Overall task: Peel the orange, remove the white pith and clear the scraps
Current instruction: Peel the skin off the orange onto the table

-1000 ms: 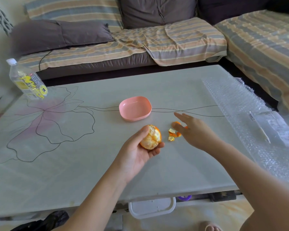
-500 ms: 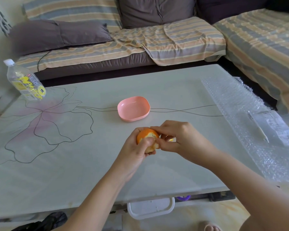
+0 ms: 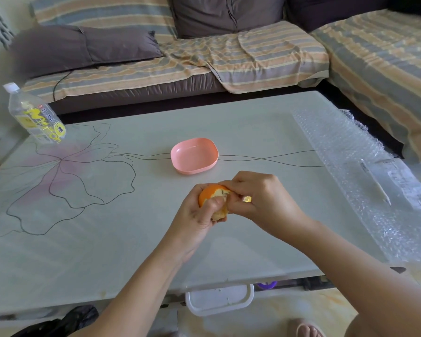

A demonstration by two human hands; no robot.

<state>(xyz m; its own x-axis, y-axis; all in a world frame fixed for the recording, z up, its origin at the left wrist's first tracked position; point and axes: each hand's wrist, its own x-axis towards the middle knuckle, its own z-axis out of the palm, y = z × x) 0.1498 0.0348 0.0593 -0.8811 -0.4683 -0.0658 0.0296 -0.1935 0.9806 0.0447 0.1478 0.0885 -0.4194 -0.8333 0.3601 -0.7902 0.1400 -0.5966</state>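
Centrally, a pale table [image 3: 107, 239] printed with a flower outline is seen, with bubble wrap [image 3: 338, 147] laid along its right side and a clear plastic bottle [image 3: 35, 117] stood at its far left corner. A pink dish [image 3: 195, 169] is set mid-table. Just nearer, the left hand [image 3: 195, 215] is curled round the partly peeled orange [image 3: 210, 192], held above the tabletop, and the peel's edge is pinched by the right hand [image 3: 265, 198]. A small yellow scrap [image 3: 247, 198] is glimpsed beneath the right fingers.

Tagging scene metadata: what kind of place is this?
Probably a home living room: a corner sofa with striped covers and a dark cushion stands behind a table with a printed flower.
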